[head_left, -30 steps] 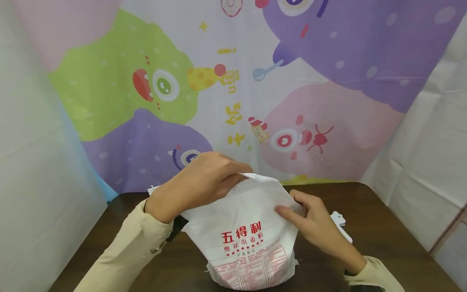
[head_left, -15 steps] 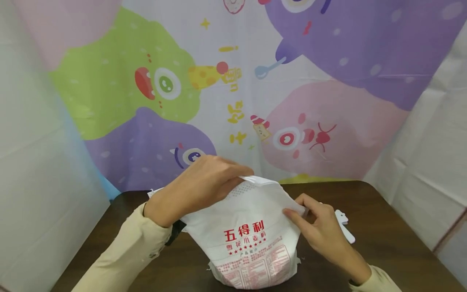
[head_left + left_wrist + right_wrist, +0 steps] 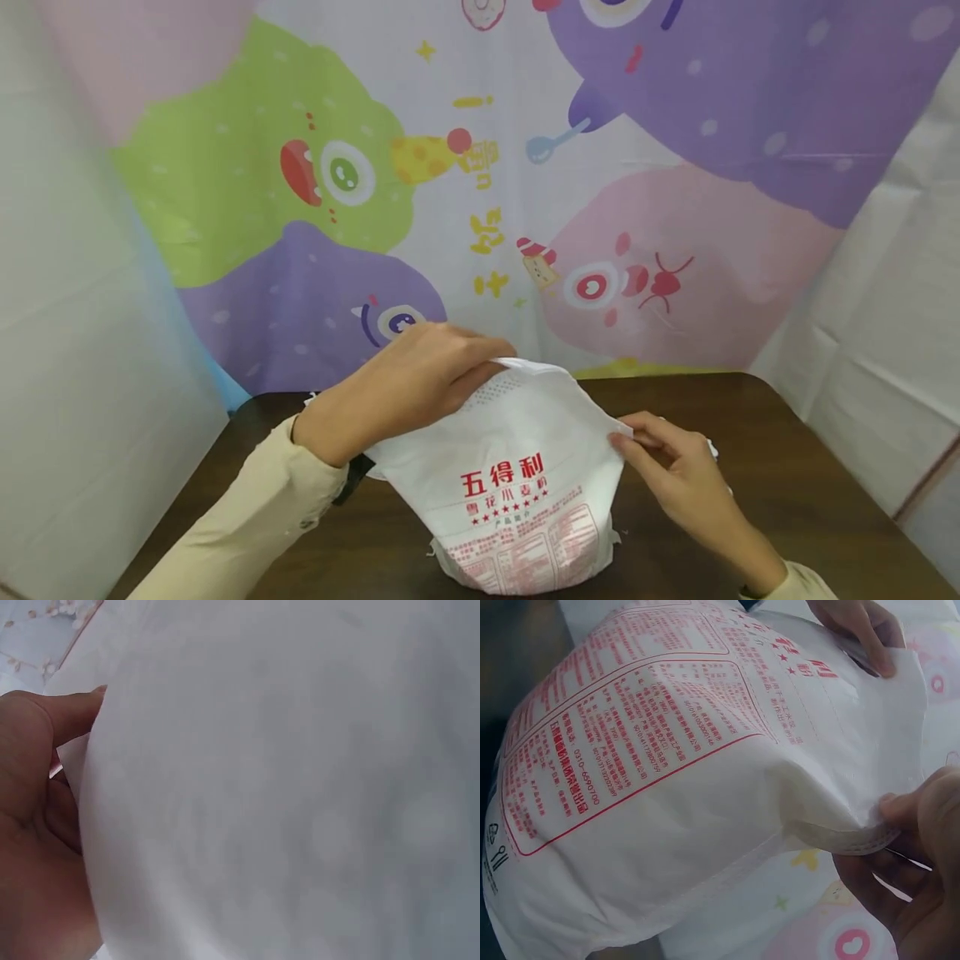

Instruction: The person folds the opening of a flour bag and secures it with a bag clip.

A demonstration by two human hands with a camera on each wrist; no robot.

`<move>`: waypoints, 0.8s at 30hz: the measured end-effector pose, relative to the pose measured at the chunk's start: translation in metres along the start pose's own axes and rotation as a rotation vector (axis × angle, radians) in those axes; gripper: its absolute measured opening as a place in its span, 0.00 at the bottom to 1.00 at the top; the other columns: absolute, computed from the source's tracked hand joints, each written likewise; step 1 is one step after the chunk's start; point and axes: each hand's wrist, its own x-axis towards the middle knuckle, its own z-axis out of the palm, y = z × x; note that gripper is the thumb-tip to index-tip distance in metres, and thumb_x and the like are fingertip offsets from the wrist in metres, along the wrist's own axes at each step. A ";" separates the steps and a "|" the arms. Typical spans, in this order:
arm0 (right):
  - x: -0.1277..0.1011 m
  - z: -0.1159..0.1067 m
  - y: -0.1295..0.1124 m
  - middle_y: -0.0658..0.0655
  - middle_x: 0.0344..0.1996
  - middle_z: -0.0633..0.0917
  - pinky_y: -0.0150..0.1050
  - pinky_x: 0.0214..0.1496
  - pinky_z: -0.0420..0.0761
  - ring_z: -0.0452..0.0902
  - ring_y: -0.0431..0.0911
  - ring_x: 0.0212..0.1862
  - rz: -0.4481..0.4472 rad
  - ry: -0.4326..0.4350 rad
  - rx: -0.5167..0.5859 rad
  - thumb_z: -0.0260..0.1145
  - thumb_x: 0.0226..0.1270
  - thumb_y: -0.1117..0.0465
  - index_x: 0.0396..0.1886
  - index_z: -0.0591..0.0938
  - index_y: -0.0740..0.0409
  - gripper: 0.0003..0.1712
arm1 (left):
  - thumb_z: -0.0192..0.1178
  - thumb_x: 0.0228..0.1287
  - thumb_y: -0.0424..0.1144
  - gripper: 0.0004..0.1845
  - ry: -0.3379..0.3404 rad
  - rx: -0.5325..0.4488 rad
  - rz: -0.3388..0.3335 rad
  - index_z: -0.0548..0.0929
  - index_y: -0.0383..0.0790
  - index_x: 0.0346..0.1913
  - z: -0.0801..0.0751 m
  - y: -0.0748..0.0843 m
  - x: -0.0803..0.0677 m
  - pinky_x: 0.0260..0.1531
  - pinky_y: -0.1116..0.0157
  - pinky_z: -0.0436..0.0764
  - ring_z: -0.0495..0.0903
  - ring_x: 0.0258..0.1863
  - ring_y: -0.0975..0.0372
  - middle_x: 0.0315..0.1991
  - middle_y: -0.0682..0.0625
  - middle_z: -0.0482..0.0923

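A white flour bag (image 3: 517,467) with red print stands upright on the dark table, its lower part bulging and its top flattened. My left hand (image 3: 420,387) grips the bag's upper edge near the middle in the head view. In the left wrist view the white bag (image 3: 262,787) fills most of the picture, with my left hand (image 3: 45,787) at its edge. My right hand (image 3: 675,471) pinches the top right corner of the bag between thumb and fingers. The right wrist view shows that right hand (image 3: 919,855) at the folded side seam of the bag (image 3: 682,772).
A white object (image 3: 712,448) lies on the table (image 3: 810,500), mostly hidden behind my right hand. A cloth with cartoon figures (image 3: 480,200) hangs behind the table, and pale sheets (image 3: 67,333) hang at both sides.
My right hand has slid outward to the right along the bag's edge to its top corner, pulling the upper edge straighter. My left hand keeps its grip in nearly the same place.
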 end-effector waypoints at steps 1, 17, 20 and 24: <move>0.000 0.000 0.000 0.47 0.32 0.89 0.29 0.31 0.78 0.82 0.40 0.30 -0.002 -0.003 -0.004 0.68 0.64 0.73 0.41 0.84 0.52 0.12 | 0.58 0.73 0.36 0.06 0.004 0.001 -0.006 0.84 0.48 0.42 -0.001 0.000 -0.001 0.27 0.67 0.76 0.75 0.24 0.69 0.28 0.61 0.81; -0.004 -0.001 0.003 0.50 0.33 0.88 0.29 0.39 0.80 0.82 0.37 0.35 0.016 0.022 0.083 0.65 0.65 0.75 0.41 0.87 0.57 0.12 | 0.58 0.73 0.40 0.19 0.035 -0.009 -0.003 0.64 0.46 0.24 -0.009 -0.001 -0.009 0.18 0.69 0.59 0.55 0.15 0.69 0.16 0.59 0.52; -0.005 -0.003 0.003 0.50 0.35 0.89 0.28 0.40 0.79 0.83 0.36 0.37 -0.033 0.048 0.047 0.67 0.61 0.77 0.41 0.88 0.58 0.14 | 0.58 0.73 0.41 0.19 0.045 -0.014 0.006 0.64 0.47 0.24 -0.009 -0.001 -0.009 0.18 0.69 0.59 0.54 0.15 0.69 0.16 0.59 0.51; -0.008 -0.004 0.001 0.48 0.35 0.90 0.28 0.45 0.72 0.83 0.35 0.37 -0.041 0.075 -0.023 0.70 0.58 0.76 0.41 0.89 0.54 0.16 | 0.59 0.73 0.42 0.19 0.038 -0.022 -0.003 0.65 0.48 0.23 -0.009 -0.002 -0.010 0.18 0.69 0.60 0.55 0.15 0.70 0.16 0.60 0.52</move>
